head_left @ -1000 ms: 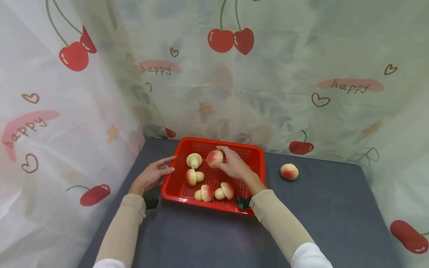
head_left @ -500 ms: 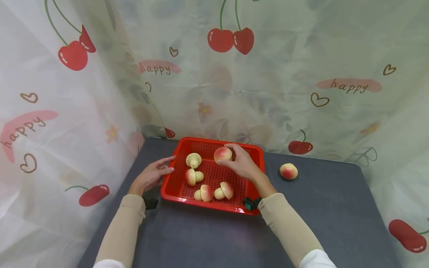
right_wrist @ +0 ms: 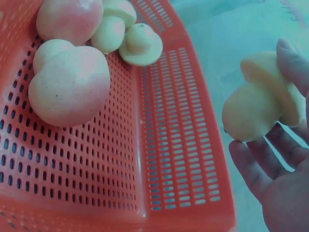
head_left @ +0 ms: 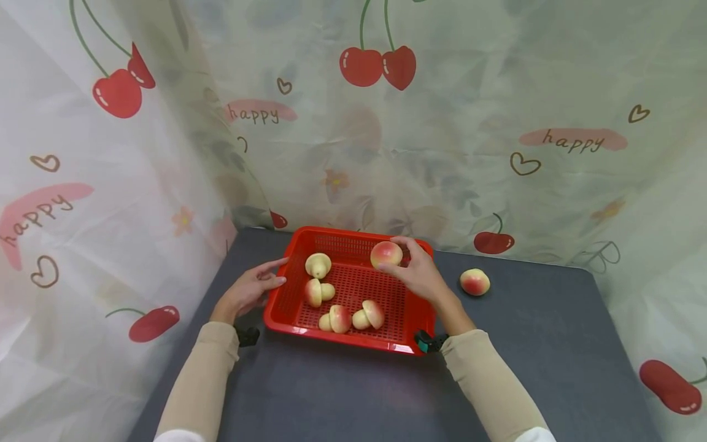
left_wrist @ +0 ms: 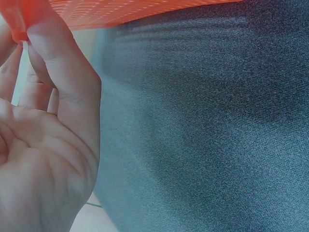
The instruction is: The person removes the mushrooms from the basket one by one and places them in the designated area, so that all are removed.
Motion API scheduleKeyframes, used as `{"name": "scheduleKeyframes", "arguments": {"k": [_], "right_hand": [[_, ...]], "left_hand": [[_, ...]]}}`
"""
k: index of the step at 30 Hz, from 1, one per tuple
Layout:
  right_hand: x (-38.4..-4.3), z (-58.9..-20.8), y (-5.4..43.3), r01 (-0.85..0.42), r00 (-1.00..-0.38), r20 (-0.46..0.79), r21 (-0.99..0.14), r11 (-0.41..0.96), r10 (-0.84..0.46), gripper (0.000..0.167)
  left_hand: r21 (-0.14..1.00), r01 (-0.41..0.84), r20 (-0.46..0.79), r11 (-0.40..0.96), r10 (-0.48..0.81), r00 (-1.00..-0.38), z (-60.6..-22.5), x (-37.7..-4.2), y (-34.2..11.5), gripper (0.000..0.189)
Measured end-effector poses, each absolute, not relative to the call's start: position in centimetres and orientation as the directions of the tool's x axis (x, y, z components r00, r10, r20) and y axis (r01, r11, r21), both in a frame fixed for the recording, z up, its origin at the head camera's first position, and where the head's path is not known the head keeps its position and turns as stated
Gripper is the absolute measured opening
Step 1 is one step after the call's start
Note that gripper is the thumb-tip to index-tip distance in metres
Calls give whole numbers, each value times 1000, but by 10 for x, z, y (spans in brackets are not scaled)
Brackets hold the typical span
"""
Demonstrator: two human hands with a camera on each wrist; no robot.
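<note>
My right hand [head_left: 422, 273] holds a toy mushroom [head_left: 385, 254] with a red-and-cream cap over the back right part of a red plastic basket [head_left: 353, 342]. In the right wrist view, thumb and fingers grip this mushroom [right_wrist: 253, 111] by its cap, stem pointing away from the palm, beyond the basket's slotted wall [right_wrist: 183, 130]. My left hand [head_left: 247, 291] is at the basket's left side; the left wrist view has its thumb and fingers pinching the red rim [left_wrist: 19, 35]. Several similar mushrooms lie in the basket, among them one [head_left: 369, 315] near the front.
Another red-and-cream mushroom [head_left: 475, 282] lies on the dark grey table [head_left: 541, 331], right of the basket. A printed curtain [head_left: 431, 153] with cherries and hearts hangs behind the table and along both sides.
My right hand has moved rightward with the mushroom, from the middle of the basket toward its back right corner. The left hand stays at the rim, and the other mushrooms lie as before.
</note>
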State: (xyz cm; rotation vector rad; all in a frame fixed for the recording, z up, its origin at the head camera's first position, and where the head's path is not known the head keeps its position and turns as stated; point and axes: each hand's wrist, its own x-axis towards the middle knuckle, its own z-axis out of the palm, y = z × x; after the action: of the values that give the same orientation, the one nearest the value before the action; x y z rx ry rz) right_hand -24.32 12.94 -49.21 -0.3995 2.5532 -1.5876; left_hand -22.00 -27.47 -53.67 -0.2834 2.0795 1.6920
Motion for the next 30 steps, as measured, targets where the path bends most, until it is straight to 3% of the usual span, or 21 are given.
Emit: {"name": "scheduleKeyframes", "arguments": {"k": [30], "right_hand": [[-222, -499, 205, -99, -994, 76, -915, 392, -74, 72]], "left_hand": [[874, -430, -463, 229, 120, -878, -538, -220, -275, 63]]}}
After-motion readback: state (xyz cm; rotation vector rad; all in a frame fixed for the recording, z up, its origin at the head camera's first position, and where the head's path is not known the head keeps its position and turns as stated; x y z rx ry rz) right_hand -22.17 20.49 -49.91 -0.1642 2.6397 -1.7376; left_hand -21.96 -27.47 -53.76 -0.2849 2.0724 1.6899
